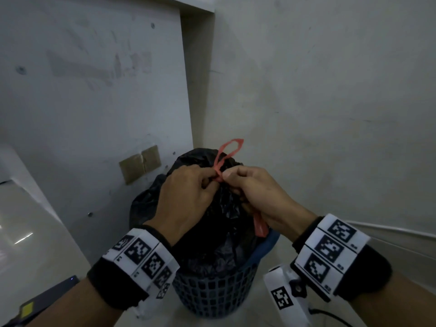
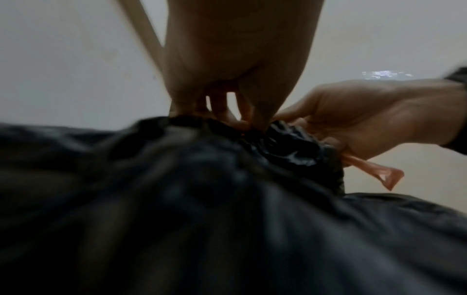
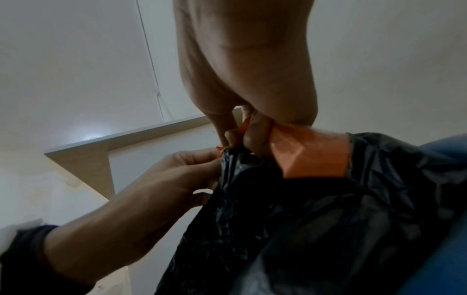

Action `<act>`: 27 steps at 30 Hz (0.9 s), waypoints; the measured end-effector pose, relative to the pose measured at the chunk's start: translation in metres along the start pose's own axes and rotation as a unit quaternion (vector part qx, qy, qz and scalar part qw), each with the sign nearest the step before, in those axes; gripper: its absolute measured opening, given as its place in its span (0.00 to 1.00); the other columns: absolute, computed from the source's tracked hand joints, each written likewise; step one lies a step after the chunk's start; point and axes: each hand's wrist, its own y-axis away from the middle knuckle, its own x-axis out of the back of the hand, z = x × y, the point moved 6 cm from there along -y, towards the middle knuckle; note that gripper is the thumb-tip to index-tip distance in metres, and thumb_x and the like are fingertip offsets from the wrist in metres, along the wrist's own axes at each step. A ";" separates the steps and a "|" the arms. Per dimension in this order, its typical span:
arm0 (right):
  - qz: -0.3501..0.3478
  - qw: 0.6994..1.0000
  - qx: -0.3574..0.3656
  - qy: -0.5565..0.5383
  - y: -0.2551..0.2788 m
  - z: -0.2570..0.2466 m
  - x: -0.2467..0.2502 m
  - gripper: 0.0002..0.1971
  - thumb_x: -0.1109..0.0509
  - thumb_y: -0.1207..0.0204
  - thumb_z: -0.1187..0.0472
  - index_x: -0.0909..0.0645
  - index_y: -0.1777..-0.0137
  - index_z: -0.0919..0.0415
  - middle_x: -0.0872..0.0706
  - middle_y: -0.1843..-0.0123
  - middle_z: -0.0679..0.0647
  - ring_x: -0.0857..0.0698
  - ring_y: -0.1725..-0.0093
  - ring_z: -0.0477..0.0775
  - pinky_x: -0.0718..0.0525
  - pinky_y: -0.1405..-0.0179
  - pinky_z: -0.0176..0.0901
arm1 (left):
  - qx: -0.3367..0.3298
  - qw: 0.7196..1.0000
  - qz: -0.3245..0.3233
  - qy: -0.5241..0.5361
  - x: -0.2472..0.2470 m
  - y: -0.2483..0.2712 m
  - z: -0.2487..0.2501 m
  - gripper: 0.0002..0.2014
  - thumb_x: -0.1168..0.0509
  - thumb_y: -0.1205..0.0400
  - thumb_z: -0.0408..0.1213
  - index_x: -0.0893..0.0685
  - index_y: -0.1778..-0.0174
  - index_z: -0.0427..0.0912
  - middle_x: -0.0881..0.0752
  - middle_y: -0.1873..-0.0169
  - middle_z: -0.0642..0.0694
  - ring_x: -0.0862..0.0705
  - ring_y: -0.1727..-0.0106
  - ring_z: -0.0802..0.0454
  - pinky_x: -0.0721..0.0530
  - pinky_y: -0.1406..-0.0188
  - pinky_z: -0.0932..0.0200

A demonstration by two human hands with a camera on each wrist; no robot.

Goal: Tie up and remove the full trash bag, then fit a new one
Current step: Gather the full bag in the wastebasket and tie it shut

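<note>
1. Wrist bands, one on each forearm: black cuffs carrying white blocks printed with black square markers (image 1: 141, 253).
2. Basket (image 1: 212, 293): dark blue plastic, open grid wall, standing on the pale floor between the two forearms, in the corner by the walls.
3. Trash bag (image 1: 219, 232): black, crinkled, seated in the basket and rising above its rim; neck gathered to a bunch at the top.
4. Drawstring (image 1: 227, 151): red-orange plastic tape. One loop stands up above the gathered neck; a second loop end (image 2: 384, 175) hangs out below the right hand.
5. Left hand (image 1: 188, 197): at the bag's neck, fingers (image 2: 260, 107) curled together and pinching the drawstring where it meets the bunched plastic.
6. Right hand (image 1: 262, 197): touching the left at the neck, fingers curled, thumb and forefinger clamped on the drawstring, the lower tape passing under the palm.
7. Panel (image 1: 94, 90): pale grey board to the left behind the basket, scuffed, with two tan tape patches (image 1: 140, 162) low down.
8. Wall (image 1: 330, 102): plain grey, behind and to the right.
</note>
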 end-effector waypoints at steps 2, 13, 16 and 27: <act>0.008 1.000 0.010 0.003 -0.002 0.001 0.003 0.12 0.36 0.16 0.60 0.17 0.61 0.55 0.26 0.82 0.43 0.32 0.82 0.44 0.37 0.85 0.34 | 0.012 0.996 0.002 0.085 0.001 0.001 -0.003 0.05 0.32 0.22 0.44 0.10 0.57 0.53 0.14 0.70 0.57 0.18 0.68 0.59 0.21 0.67 0.62; 0.060 0.998 0.023 -0.026 -0.006 0.006 0.023 0.08 0.34 0.19 0.64 0.24 0.59 0.55 0.22 0.71 0.51 0.30 0.78 0.47 0.36 0.85 0.34 | 0.023 0.979 -0.052 0.195 0.004 0.010 -0.010 0.15 0.35 0.18 0.48 0.18 0.66 0.43 0.20 0.75 0.50 0.25 0.75 0.61 0.31 0.74 0.71; 0.128 0.991 0.014 -0.025 -0.010 0.008 0.048 0.11 0.33 0.21 0.67 0.30 0.58 0.53 0.28 0.73 0.53 0.33 0.80 0.48 0.38 0.85 0.36 | 0.029 0.987 -0.030 0.155 0.015 0.011 -0.021 0.18 0.38 0.15 0.42 0.22 0.69 0.36 0.25 0.78 0.46 0.28 0.75 0.59 0.34 0.74 0.68; 0.142 0.979 0.117 0.083 -0.001 -0.003 0.070 0.03 0.36 0.18 0.68 0.26 0.51 0.61 0.23 0.71 0.55 0.27 0.77 0.42 0.30 0.79 0.25 | 0.082 0.988 -0.022 0.133 0.019 0.021 -0.050 0.12 0.38 0.17 0.50 0.20 0.61 0.46 0.19 0.69 0.55 0.24 0.70 0.64 0.30 0.70 0.70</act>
